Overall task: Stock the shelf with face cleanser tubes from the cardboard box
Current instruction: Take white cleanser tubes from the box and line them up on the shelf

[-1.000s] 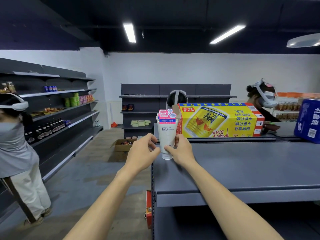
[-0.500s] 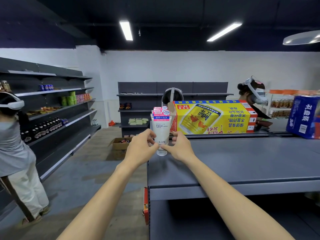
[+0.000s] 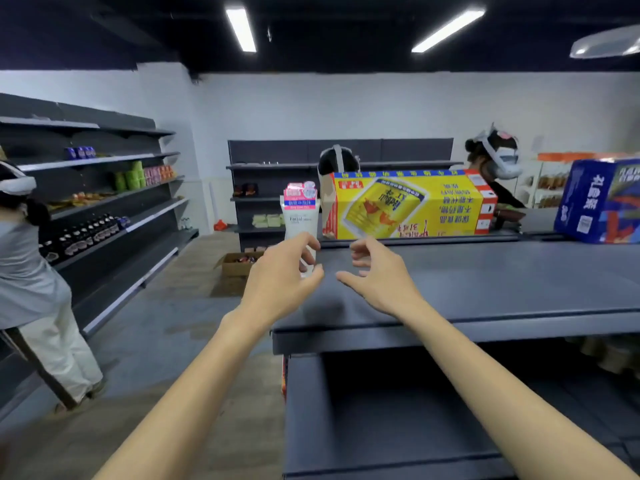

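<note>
- Head view: my left hand (image 3: pixel 280 282) pinches the tube (image 3: pixel 300 220), standing on the shelf (image 3: pixel 485 282) corner.
- Right hand (image 3: pixel 375 271) is spread, just beside it.
- I think letting go gently comes next.

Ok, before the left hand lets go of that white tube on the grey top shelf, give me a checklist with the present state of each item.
1. White face cleanser tube with the pink header upright, cap down: ok.
2. Tube's cap resting flat on the grey metal top shelf: cannot tell, the left hand hides its base.
3. Right hand off the tube: ok, it is open and apart from it.
4. Left hand's grip: fingers are at the tube's lower part; whether they clamp it, cannot tell.
5. Room beside the yellow drink carton: ok, the tube stands left of it with a gap.
6. Distance from the shelf's left edge: not ok, the tube sits close to it.
</note>
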Tool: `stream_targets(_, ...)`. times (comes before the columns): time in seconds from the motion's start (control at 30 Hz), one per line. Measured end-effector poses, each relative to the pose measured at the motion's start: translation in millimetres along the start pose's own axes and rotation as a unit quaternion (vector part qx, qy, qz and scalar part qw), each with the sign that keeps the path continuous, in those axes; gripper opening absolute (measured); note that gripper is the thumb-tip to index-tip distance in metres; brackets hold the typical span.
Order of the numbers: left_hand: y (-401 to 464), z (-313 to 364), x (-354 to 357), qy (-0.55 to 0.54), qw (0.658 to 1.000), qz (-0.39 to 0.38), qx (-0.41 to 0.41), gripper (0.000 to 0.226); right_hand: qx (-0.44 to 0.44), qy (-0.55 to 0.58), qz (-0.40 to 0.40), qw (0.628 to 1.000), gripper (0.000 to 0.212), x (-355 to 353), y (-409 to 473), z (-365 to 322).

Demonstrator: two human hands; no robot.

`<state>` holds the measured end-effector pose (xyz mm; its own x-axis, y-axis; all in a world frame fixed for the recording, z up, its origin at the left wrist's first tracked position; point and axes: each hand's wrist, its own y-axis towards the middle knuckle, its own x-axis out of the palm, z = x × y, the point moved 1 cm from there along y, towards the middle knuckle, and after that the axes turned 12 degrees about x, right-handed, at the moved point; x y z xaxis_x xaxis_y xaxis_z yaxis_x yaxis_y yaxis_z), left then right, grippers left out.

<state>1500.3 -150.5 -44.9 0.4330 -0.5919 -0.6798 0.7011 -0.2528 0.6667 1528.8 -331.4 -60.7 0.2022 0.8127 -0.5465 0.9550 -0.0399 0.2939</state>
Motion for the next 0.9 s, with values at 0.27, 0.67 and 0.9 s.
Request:
stream_targets(0.27, -71, 59, 27, -0.069, 0.996, 0.008, 0.056, 0.021, -0.046, 0.027, 0.006, 0.999, 0.034, -11, -116, 55)
stream_targets(0.67, -194, 65, 157, -0.121, 0.980, -0.148, -0.049, 0.019, 0.140, -0.048, -0.083, 0.985, 0.036, 12, -201, 195)
stream_targets(0.9, -288, 56, 223, -0.158, 0.937, -0.256, -0.179, 0.019, 0.298, -0.095, -0.164, 0.936, 0.036, 31, -263, 296)
